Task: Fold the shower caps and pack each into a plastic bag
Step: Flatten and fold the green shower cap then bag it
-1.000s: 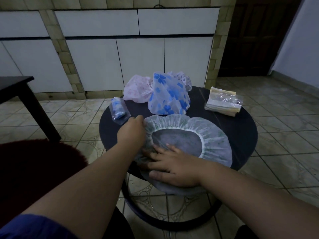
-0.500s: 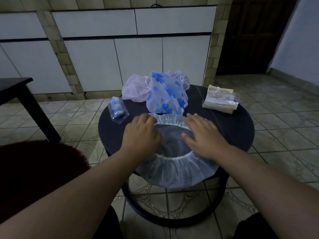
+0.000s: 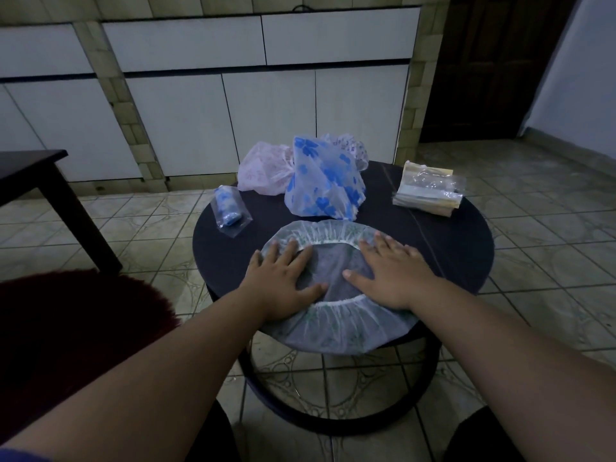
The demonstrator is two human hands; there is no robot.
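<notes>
Translucent green-print shower cap (image 3: 336,323), spread flat, elastic opening upward.

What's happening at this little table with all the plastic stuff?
A person is flattening a clear shower cap on a round dark table, left hand and right hand pressed flat on it, not yet folded. One blue cap already sits rolled in a small bag. Behind lie a blue-flowered cap, a pink one and a stack of empty bags.

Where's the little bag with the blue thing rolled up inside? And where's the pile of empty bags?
Small clear plastic bag holding a rolled blue cap (image 3: 229,209): head view, on the blue roll.
Stack of flat clear plastic bags (image 3: 428,194): head view, top of stack.
</notes>
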